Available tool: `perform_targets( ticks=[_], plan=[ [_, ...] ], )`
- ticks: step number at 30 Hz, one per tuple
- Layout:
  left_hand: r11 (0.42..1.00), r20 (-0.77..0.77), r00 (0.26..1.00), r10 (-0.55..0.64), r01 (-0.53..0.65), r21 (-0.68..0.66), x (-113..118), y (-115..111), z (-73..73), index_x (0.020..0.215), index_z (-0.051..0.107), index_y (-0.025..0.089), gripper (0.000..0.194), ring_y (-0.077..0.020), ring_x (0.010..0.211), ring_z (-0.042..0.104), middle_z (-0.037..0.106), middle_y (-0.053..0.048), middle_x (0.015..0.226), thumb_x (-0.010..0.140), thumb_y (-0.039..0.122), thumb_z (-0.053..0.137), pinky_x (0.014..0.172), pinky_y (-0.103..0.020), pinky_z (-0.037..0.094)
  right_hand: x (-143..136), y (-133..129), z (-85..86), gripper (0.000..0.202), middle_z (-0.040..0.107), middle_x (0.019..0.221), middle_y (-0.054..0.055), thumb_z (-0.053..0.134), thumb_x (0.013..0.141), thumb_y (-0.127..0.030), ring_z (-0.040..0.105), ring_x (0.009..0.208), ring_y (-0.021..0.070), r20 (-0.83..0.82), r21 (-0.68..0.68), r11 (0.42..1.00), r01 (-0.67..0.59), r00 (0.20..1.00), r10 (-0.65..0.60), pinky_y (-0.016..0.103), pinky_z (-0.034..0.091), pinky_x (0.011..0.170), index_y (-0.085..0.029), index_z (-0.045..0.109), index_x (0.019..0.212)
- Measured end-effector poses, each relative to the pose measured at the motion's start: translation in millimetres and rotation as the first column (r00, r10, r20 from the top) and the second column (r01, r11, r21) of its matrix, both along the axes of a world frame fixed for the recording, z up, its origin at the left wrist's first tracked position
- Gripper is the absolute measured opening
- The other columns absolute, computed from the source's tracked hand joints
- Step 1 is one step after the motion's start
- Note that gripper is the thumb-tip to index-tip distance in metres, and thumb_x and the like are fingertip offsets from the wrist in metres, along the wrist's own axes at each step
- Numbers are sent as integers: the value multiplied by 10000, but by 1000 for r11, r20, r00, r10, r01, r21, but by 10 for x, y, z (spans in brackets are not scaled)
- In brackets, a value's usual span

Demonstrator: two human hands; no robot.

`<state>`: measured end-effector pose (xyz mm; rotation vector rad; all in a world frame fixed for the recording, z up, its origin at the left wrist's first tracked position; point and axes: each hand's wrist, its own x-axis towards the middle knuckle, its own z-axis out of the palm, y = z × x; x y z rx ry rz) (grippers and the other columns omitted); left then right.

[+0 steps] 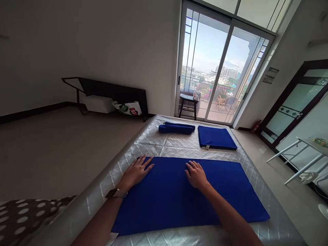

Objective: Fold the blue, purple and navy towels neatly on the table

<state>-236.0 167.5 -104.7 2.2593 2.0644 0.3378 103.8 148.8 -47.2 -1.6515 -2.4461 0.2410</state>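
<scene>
A blue cloth [169, 201], like a towel, lies spread flat on the silvery quilted surface in front of me. Over its far left corner rests my left hand [137, 171], fingers spread and nothing held. My right hand [196, 175] lies on the cloth near the middle of its far edge, palm down with the fingers stretched out. Beyond the cloth are a rolled blue cloth [176, 128] and, to its right, a folded blue cloth [217, 137] with a small white tag. A white label sticks out at the near left corner of the spread cloth.
The quilted surface [151, 143] looks like a mattress. A black-framed rack [112, 90] with a white box and a printed bag stands by the left wall. Glass sliding doors [220, 68] are at the back. A white-legged table [314, 145] stands at right; polka-dot fabric [24, 218] lies lower left.
</scene>
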Motion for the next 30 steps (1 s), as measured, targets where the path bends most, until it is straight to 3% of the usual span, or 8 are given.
perform_targets(
  ticks=[2,5,9,14,19,22,25,30],
  plan=[
    [1000,-16,1000,-8,8,4,-12,11,-18,1537,382,226,678,-308,1497,285,393,-112,1595,977,597,289,1205,-506,233,-130,-6,-62,564,373,1605,21,293,1031,-475,259,1509,198,-32,-36,999,-27,999,26,400,178,1239,-246,396,1537],
    [1000,-31,999,-16,17,7,-42,28,-60,1535,385,230,681,-307,1494,290,411,-108,1584,978,607,276,1203,-504,237,76,46,-95,588,309,1631,11,263,1035,-505,192,1529,191,-5,-80,997,13,1000,-13,418,127,1245,-268,313,1571],
    [998,-7,999,-46,46,35,-82,37,-116,1531,391,240,668,-310,1486,297,405,-110,1587,980,600,280,1196,-529,246,842,135,-41,606,258,1647,16,240,1034,-506,159,1536,186,131,-109,969,223,969,-208,417,104,1243,-267,245,1591],
    [999,13,1000,-24,23,27,-83,31,-116,1528,398,251,680,-307,1491,292,404,-103,1588,973,623,270,1203,-527,237,1952,156,36,623,233,1654,78,198,1038,-435,160,1537,202,252,-62,844,533,826,-503,423,141,1237,-162,213,1597],
    [999,4,1000,-17,17,28,-59,24,-85,1522,411,262,668,-304,1483,308,442,-91,1565,974,618,272,1201,-523,238,2412,163,86,636,237,1641,144,186,1029,-364,196,1528,212,280,-81,786,612,771,-572,387,188,1230,-52,217,1583],
    [1000,-10,1000,1,-1,30,-46,22,-82,1534,386,241,672,-297,1487,303,417,-104,1581,976,601,284,1204,-510,236,2258,196,168,623,256,1628,163,215,1017,-318,212,1523,243,295,-62,788,612,766,-572,419,184,1231,-18,272,1560],
    [1000,-23,1000,-6,7,27,-46,26,-83,1535,385,220,662,-305,1488,303,410,-118,1584,980,570,296,1200,-517,239,1764,199,222,600,276,1623,150,221,1017,-301,200,1527,241,235,43,852,521,824,-516,435,174,1231,-51,313,1556],
    [1000,-38,999,-8,8,0,-48,25,-62,1531,394,221,655,-302,1492,300,408,-124,1584,977,561,315,1208,-507,228,547,81,58,628,319,1614,104,220,1040,-457,210,1523,200,70,7,991,134,988,-134,395,174,1237,-136,300,1574]
  ],
)
